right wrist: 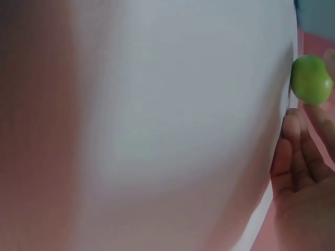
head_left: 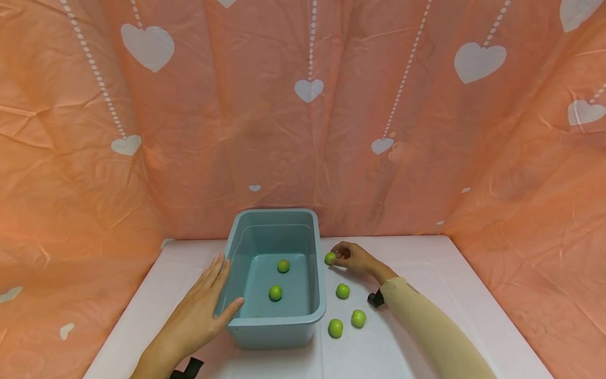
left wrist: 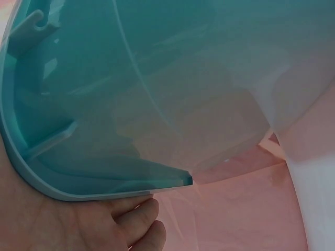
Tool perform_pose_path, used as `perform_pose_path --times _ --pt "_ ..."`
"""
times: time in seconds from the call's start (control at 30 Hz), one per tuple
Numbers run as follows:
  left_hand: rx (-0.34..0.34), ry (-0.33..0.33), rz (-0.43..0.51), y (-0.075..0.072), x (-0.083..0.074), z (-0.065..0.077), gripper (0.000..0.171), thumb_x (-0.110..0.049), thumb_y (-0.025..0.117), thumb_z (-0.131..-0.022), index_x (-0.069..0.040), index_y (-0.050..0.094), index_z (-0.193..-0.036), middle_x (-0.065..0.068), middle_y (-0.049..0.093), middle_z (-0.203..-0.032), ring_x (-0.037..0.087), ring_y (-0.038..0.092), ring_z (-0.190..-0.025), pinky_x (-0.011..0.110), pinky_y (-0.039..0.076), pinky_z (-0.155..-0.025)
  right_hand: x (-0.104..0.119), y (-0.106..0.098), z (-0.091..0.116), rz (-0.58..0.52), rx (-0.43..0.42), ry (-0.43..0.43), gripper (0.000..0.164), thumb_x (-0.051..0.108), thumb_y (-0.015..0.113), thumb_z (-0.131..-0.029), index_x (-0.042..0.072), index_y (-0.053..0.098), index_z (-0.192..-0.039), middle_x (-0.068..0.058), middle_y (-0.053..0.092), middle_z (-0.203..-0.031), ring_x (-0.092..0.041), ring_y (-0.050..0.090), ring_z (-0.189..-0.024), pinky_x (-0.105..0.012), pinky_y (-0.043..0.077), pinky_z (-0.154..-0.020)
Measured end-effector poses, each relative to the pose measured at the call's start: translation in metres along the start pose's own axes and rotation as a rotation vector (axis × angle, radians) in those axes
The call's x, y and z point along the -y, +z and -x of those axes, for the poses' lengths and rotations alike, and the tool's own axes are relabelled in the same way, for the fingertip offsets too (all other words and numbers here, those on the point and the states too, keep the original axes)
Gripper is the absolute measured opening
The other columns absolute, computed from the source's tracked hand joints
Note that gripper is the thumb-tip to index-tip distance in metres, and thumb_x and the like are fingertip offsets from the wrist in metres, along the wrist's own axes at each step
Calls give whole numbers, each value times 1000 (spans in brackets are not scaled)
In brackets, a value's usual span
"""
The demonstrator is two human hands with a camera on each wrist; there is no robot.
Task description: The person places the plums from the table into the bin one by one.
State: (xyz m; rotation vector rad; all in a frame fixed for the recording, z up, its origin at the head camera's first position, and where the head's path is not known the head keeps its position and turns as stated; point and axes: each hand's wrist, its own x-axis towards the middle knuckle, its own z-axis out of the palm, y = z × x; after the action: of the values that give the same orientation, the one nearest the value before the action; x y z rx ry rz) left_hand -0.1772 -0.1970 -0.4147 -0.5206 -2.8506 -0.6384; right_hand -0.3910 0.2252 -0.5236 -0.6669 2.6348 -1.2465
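Note:
A blue-grey plastic bin [head_left: 276, 320] stands on the white tabletop, with two small round green fruits [head_left: 283, 266] on its floor. My left hand [head_left: 199, 305] rests along the bin's left side, fingers straight and thumb over the near left rim; the left wrist view has its palm against the outside of the rim [left wrist: 78, 197]. To the right of the bin, my right hand [head_left: 352, 258] pinches another green fruit [head_left: 330, 258] between thumb and fingers, close over the table. In the right wrist view that fruit [right wrist: 311, 80] sits at the fingertips.
Several more green fruits [head_left: 343, 291] lie on the table [head_left: 416, 316] between the bin and my right forearm. An orange-pink cloth [head_left: 265, 131] with white hearts hangs behind and along both sides. Black straps [head_left: 376, 299] show at the wrists.

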Motion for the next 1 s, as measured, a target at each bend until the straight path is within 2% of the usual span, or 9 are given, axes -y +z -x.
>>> perform_pose_path --times 0.4,0.87,1.0 --pt "-2 6 5 0 1 0 94 -62 59 -105 0 28 -169 22 19 -177 47 21 -161 70 29 -123 11 1 1 38 -2 -5 24 14 79 -99 0 72 -118 -5 65 -97 -17 58 -88 -25 51 -73" --pt "9 -3 10 -1 1 1 95 -63 58 -105 -1 27 -170 20 18 -177 47 20 -162 70 28 -124 11 0 1 36 3 34 22 19 80 -99 5 74 -115 -2 67 -97 -17 60 -89 -25 53 -74" --pt "8 -3 16 -1 1 1 94 -63 58 -105 -1 27 -170 20 18 -178 47 20 -162 70 27 -124 13 -1 3 60 -22 34 22 20 80 -99 5 74 -115 -2 67 -98 -17 62 -90 -28 55 -77"
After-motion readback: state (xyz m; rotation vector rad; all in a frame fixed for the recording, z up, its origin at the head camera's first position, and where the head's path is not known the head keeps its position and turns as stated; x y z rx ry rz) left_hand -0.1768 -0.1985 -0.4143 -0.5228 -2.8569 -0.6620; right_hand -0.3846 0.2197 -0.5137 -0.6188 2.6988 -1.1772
